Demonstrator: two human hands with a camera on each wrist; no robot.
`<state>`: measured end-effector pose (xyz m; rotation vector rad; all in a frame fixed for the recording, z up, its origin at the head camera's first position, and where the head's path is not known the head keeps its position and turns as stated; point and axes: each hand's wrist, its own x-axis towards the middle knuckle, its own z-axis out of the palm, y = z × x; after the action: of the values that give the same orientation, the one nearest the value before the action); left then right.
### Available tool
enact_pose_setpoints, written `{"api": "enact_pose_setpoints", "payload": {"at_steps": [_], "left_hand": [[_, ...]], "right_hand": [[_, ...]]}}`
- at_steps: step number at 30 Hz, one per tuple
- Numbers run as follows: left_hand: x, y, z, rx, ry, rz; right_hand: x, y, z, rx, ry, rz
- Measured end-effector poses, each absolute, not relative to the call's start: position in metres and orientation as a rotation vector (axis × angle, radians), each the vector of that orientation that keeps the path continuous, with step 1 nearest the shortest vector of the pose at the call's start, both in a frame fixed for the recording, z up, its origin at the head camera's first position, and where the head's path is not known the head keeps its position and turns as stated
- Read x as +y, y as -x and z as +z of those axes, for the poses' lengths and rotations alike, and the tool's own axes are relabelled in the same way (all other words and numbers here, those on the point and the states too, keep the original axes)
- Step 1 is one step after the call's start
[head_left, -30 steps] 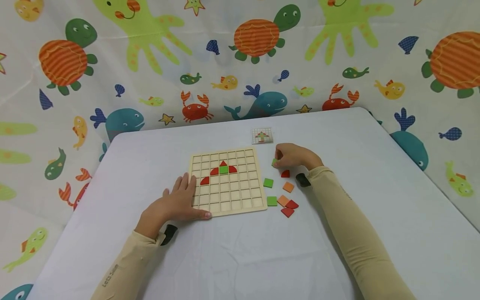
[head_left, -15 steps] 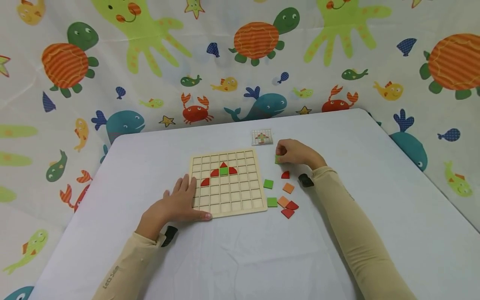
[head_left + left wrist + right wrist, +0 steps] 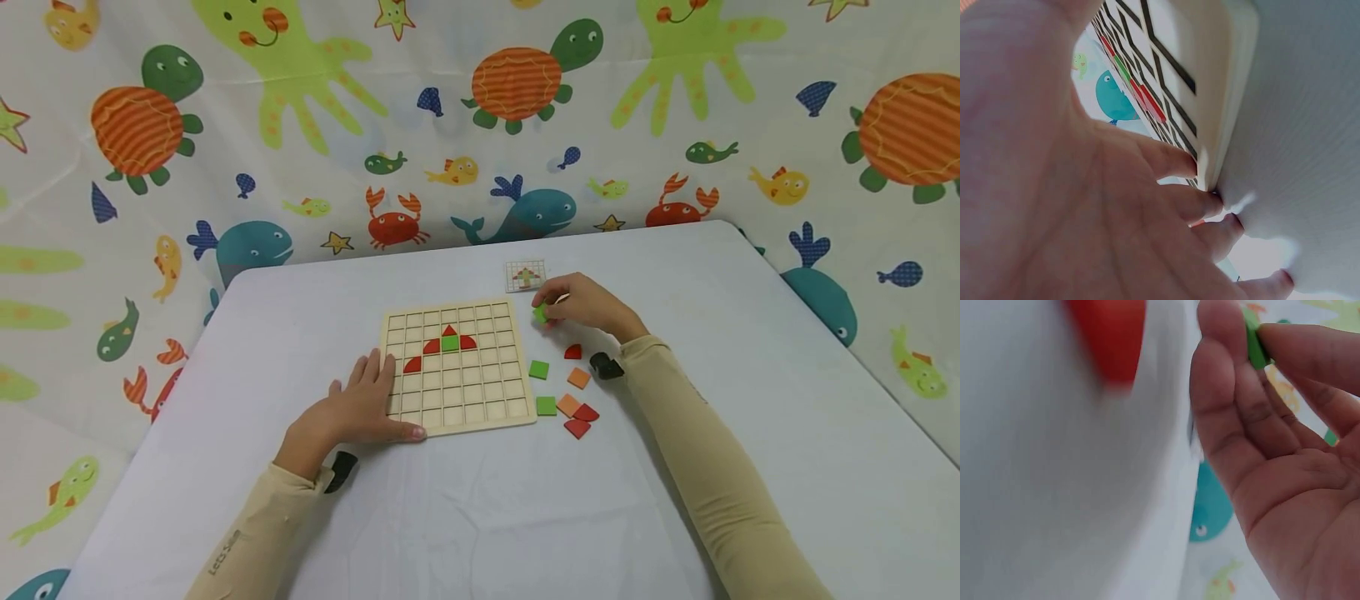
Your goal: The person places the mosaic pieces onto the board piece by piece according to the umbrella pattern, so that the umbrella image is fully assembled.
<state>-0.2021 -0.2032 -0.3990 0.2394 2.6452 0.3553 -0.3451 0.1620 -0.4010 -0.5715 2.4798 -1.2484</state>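
My right hand (image 3: 588, 306) pinches a green square tile (image 3: 540, 313) above the table, right of the wooden grid board (image 3: 487, 387). In the right wrist view, the thumb and fingertips hold that green tile (image 3: 1256, 350) by its sides. My left hand (image 3: 351, 408) lies spread along the board's left edge, thumb at the front corner. The left wrist view has those fingers touching the board's rim (image 3: 1213, 144) and the table. Set into the grid are a red triangle (image 3: 449, 331), a green square (image 3: 450, 343) and red quarter-round pieces (image 3: 412, 365).
Right of the board lie two green squares (image 3: 546, 406), orange squares (image 3: 578, 378) and red quarter-round pieces (image 3: 577, 428). A small pattern card (image 3: 525, 275) lies behind the board. A printed sea-animal cloth (image 3: 315, 175) hangs past the table's far edge.
My right hand has lifted the green square tile off the table and moved it slightly left, toward the board. The left hand and the pieces on the grid stay put.
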Motion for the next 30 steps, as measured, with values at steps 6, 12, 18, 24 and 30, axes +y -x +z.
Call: {"api": "enact_pose_setpoints", "payload": {"at_steps": [6, 12, 18, 24, 30], "left_hand": [[-0.203, 0.202, -0.399, 2.653, -0.248, 0.342], [-0.203, 0.203, -0.400, 2.653, -0.246, 0.344], [-0.203, 0.203, -0.399, 2.651, -0.247, 0.342], [-0.204, 0.203, -0.398, 2.646, -0.242, 0.342], [-0.204, 0.204, -0.399, 2.633, -0.236, 0.339]], "right_hand": [[0.148, 0.340, -0.400, 2.296, 0.511, -1.537], [0.130, 0.333, -0.398, 2.175, 0.390, -1.733], [0.111, 0.323, -0.394, 2.051, 0.296, -1.857], [0.089, 0.309, -0.389, 1.897, 0.209, -1.978], [0.066, 0.297, -0.388, 1.661, 0.064, -2.115]]}}
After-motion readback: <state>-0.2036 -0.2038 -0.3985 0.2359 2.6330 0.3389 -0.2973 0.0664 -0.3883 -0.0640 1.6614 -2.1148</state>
